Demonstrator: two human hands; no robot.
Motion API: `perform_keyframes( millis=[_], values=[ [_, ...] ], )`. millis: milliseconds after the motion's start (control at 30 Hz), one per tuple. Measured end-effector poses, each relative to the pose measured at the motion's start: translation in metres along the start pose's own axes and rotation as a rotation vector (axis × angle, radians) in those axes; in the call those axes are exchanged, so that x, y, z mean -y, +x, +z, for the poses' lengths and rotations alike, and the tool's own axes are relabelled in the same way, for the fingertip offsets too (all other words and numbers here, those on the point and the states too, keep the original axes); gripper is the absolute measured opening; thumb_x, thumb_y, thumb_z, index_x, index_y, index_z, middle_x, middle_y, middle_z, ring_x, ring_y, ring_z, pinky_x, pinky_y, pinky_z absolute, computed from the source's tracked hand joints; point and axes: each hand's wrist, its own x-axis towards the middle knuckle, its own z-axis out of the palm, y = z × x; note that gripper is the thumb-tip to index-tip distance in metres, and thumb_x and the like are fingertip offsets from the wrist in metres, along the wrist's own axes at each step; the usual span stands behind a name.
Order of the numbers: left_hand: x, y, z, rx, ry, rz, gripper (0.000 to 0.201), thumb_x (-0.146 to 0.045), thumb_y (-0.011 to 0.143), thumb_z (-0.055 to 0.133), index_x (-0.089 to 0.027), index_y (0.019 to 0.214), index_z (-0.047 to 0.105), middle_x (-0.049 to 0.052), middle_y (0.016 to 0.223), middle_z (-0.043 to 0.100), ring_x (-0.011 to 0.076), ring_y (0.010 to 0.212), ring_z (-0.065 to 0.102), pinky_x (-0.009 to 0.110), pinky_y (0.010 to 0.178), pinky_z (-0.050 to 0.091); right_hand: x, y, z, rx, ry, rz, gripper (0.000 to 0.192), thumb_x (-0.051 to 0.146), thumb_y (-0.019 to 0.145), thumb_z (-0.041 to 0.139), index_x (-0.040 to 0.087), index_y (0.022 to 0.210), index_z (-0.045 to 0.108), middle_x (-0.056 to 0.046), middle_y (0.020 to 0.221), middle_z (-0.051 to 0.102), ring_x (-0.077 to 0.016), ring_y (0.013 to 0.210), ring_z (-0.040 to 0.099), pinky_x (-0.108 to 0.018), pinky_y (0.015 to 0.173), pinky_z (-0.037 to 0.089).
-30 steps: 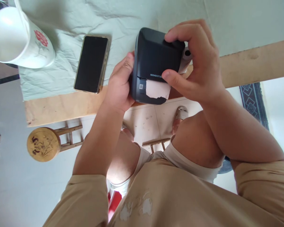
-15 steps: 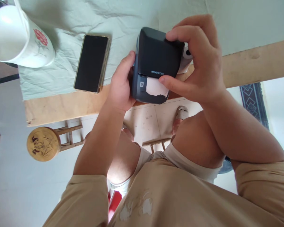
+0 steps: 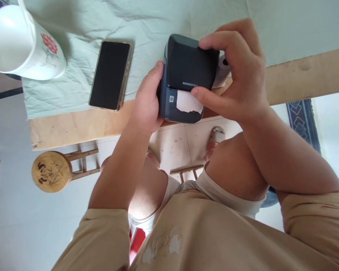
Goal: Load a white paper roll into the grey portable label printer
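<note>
gripping printer (image 3: pixel 186 71) w/ both hands, table edge (image 3: pixel 81 126)

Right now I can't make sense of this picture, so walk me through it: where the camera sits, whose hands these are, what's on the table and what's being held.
The camera is worn on a person's head and looks down, so you see that person's own arms, lap and knees. There is only this one view.

Both hands grip a small dark label printer at the near edge of the wooden table. The left hand clasps its left side. The right hand reaches over its top and right side, thumb by the torn white paper strip sticking out of its front slot. A paper roll shows just behind the printer.

On the pale green cloth lie a phone, screen dark, and a white jug with a red flower. A small wooden stool stands on the floor below.
</note>
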Motion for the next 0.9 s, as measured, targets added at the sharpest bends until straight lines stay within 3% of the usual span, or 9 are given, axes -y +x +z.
perform_keyframes(
  millis=[167, 467, 633, 733, 800, 900],
  values=[
    [0.0010, 0.0004, -0.0007, 0.007, 0.015, 0.032, 0.039, -0.048, 0.090, 0.047, -0.019, 0.104, 0.069, 0.005, 0.113, 0.071, 0.0270, 0.115, 0.063, 0.038, 0.096, 0.054, -0.0019, 0.0014, 0.0007, -0.006, 0.008, -0.030, 0.057, 0.060, 0.080, 0.056, 0.016, 0.118, 0.057, -0.010, 0.114, 0.057, -0.0228, 0.110, 0.057, -0.041, 0.088, 0.048],
    [-0.0004, -0.0002, 0.0007, 0.014, 0.006, 0.010, 0.039, -0.045, 0.091, 0.046, -0.016, 0.106, 0.068, 0.005, 0.112, 0.071, 0.0250, 0.113, 0.064, 0.035, 0.097, 0.053, -0.0014, 0.0003, 0.0008, -0.018, 0.004, -0.026, 0.056, 0.057, 0.080, 0.058, 0.016, 0.119, 0.059, -0.011, 0.114, 0.057, -0.0230, 0.110, 0.057, -0.041, 0.088, 0.048],
    [0.0010, -0.0007, 0.0006, -0.001, 0.017, 0.053, 0.039, -0.048, 0.090, 0.048, -0.017, 0.103, 0.068, 0.004, 0.106, 0.072, 0.0214, 0.102, 0.067, 0.033, 0.089, 0.056, -0.0005, 0.0036, -0.0023, -0.174, -0.033, -0.053, 0.054, 0.057, 0.083, 0.054, 0.011, 0.108, 0.067, -0.012, 0.097, 0.051, -0.0210, 0.102, 0.055, -0.036, 0.085, 0.049],
    [0.0022, -0.0006, 0.0000, 0.010, 0.061, 0.049, 0.040, -0.048, 0.090, 0.048, -0.016, 0.106, 0.066, 0.008, 0.106, 0.070, 0.0219, 0.106, 0.066, 0.033, 0.089, 0.055, 0.0007, 0.0037, -0.0017, -0.267, 0.007, 0.033, 0.043, 0.050, 0.087, 0.053, 0.011, 0.099, 0.068, -0.008, 0.090, 0.057, -0.0108, 0.075, 0.053, -0.032, 0.075, 0.045],
    [0.0035, 0.0000, 0.0000, 0.010, 0.066, 0.038, 0.039, -0.049, 0.090, 0.047, -0.018, 0.105, 0.066, 0.009, 0.108, 0.070, 0.0230, 0.109, 0.064, 0.033, 0.088, 0.054, 0.0011, 0.0036, 0.0002, -0.315, 0.091, 0.048, 0.032, 0.041, 0.091, 0.053, 0.012, 0.094, 0.066, -0.003, 0.089, 0.062, -0.0023, 0.059, 0.044, -0.028, 0.067, 0.040],
    [0.0052, 0.0006, 0.0016, -0.006, 0.052, 0.063, 0.037, -0.050, 0.088, 0.047, -0.021, 0.100, 0.067, 0.008, 0.105, 0.070, 0.0257, 0.108, 0.063, 0.036, 0.084, 0.055, 0.0010, 0.0047, 0.0032, -0.367, 0.200, -0.020, 0.017, 0.030, 0.093, 0.053, 0.015, 0.094, 0.061, 0.000, 0.091, 0.062, 0.0011, 0.055, 0.040, -0.022, 0.057, 0.033]
  ],
)
